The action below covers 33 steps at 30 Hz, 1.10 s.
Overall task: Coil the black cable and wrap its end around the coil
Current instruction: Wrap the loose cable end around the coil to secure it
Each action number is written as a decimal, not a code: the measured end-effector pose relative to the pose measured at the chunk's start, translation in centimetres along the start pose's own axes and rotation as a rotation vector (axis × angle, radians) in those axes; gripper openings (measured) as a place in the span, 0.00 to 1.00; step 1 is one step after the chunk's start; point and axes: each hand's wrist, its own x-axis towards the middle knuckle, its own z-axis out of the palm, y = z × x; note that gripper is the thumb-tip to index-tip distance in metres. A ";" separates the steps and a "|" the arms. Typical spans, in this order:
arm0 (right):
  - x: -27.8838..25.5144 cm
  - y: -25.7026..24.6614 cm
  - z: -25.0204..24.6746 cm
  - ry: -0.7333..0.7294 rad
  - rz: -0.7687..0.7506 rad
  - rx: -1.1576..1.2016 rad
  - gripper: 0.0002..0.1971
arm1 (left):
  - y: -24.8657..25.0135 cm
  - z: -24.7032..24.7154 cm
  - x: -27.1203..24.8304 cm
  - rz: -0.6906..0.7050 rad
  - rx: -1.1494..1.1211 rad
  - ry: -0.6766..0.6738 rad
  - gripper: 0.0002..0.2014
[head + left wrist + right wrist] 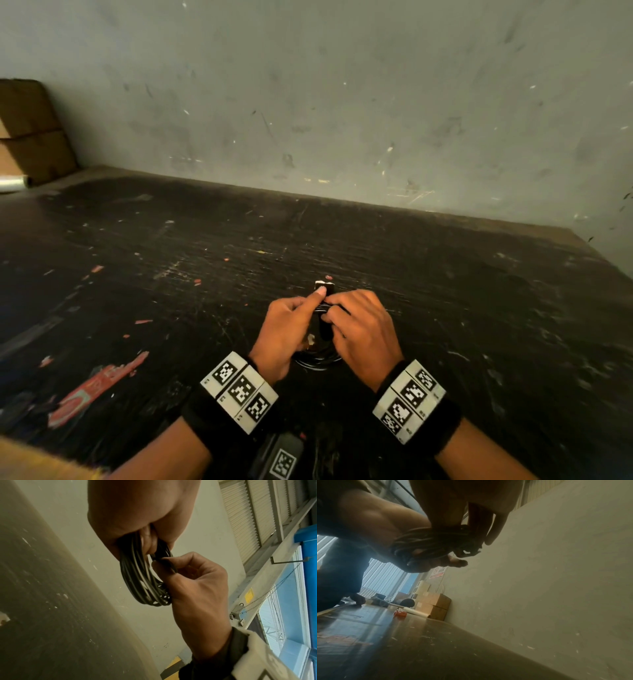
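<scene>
A: Noted from beside the bench. One black cable [144,582], already wound into a single bundle of loops, held up off the dark tabletop [171,246] between both hands, in front of the person's chest.

B: Who has what?

A: Left hand [284,329] has fingers curled through the loops, forefinger laid out along the top. Right hand [363,329] pinches a strand at the bundle's upper edge, fingers bent close.

B: So which step?

A: My reading: coiling is done, and the wrapping of the end is in hand. A small square plug end [324,286] pokes out just past the left fingertip. How many turns are round the coil I cannot tell; the fingers hide that part and the right wrist view is dim.

B: Next move?

A: Likely the left keeps the loops pinned while the right draws the tail tight around them and tucks it.

B: Count?

A: One cable, one coil, two hands. Off to the left against the wall, two stacked cardboard boxes [435,605] and one roll of clear film [418,612].
</scene>
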 end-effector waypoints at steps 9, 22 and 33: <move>-1.1 2.0 -1.5 -0.108 0.031 0.087 0.09 | 0.6 1.3 -0.5 0.053 -0.027 -0.038 0.20; -0.7 1.7 -2.2 0.119 0.608 0.839 0.06 | -0.9 1.9 -1.1 0.376 0.078 -0.031 0.26; 0.4 0.4 -1.4 0.005 0.796 1.121 0.14 | -0.6 -1.3 -1.4 0.467 0.213 -0.106 0.27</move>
